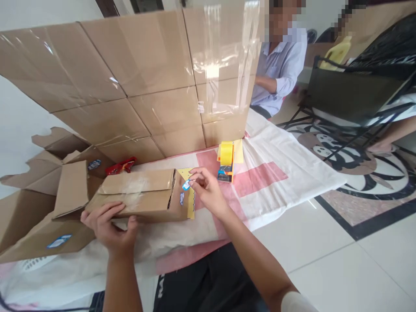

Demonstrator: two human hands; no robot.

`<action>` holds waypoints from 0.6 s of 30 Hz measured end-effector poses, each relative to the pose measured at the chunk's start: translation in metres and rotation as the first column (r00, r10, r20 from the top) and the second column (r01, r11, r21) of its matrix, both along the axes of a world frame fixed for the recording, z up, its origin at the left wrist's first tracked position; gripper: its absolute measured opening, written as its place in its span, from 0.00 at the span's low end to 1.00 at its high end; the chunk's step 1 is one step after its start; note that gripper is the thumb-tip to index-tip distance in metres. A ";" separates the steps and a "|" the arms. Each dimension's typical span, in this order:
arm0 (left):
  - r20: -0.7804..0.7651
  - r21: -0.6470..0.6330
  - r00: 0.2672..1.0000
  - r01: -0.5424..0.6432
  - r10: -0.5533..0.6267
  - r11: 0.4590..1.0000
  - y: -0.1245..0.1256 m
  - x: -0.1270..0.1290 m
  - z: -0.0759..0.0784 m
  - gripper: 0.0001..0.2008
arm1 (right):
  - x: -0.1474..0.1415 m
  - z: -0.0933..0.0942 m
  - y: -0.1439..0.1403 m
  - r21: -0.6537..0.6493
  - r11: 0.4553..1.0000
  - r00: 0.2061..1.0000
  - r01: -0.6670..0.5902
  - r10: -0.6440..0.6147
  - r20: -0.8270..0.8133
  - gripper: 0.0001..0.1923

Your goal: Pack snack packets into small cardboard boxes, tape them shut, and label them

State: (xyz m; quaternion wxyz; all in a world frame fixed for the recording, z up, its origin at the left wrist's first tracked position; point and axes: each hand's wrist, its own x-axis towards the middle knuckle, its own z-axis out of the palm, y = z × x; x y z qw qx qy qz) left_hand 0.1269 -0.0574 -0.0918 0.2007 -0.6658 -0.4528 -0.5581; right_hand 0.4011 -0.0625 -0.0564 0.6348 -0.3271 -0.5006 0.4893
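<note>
Your left hand point(112, 227) grips the taped box point(146, 200), sticker point(181, 198) on; your right hand point(208, 190) pinches a label point(186, 185), seemingly not yet stuck.

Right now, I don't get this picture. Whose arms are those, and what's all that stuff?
There's no robot here. The arms belong to a person wearing a camera on their head. It looks forward and down, so you see nearly what they see.

Their left hand rests on a brown cardboard box. Their right hand pinches a small blue-and-white sticker by the box's end.

The table wears a white cloth with pinkish-red patches. On it sits a roll of yellow tape in a holder. To the left is an open brown cardboard box with raised flaps. Behind stands a tall stack of brown cardboard boxes.
</note>
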 end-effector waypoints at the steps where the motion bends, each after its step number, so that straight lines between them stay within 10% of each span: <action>1: 0.008 -0.001 1.000 0.017 -0.017 1.000 0.000 -0.003 0.001 0.16 | -0.010 -0.010 -0.004 -0.015 1.000 1.000 -0.006 0.005 -0.010 0.14; 13: 0.126 0.075 0.990 0.061 -0.071 0.995 -0.001 0.006 0.002 0.15 | -0.029 -0.039 -0.022 -0.141 0.989 0.988 0.036 -0.014 0.155 0.14; 18: 0.225 0.086 0.968 0.092 -0.109 0.992 -0.001 0.010 0.004 0.13 | -0.020 -0.041 -0.020 -0.054 0.995 0.918 0.079 -0.052 0.394 0.34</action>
